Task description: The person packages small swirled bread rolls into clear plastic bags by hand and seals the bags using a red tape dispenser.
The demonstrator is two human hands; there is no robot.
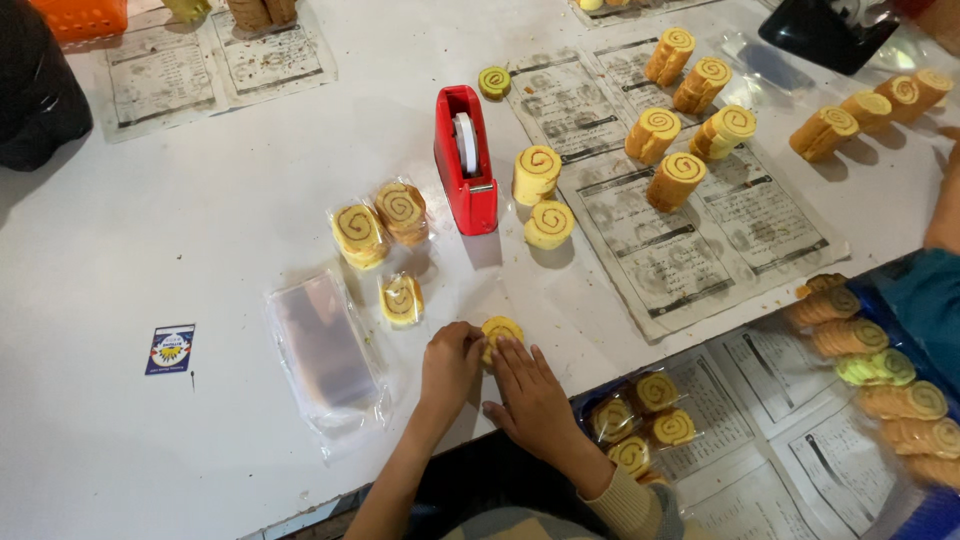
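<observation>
The roll slice (500, 330) I hold is a round, yellow piece of sponge cake with a brown spiral showing on its cut face. It sits low on the white counter (150, 250), near the front edge, face turned up toward me. Part of it is hidden: my left grip (450, 362) covers its left side, and the fingers of my right grip (530, 395) lie across its lower right edge. Only the top and middle of the slice show between them. Whether it is wrapped, I cannot tell.
</observation>
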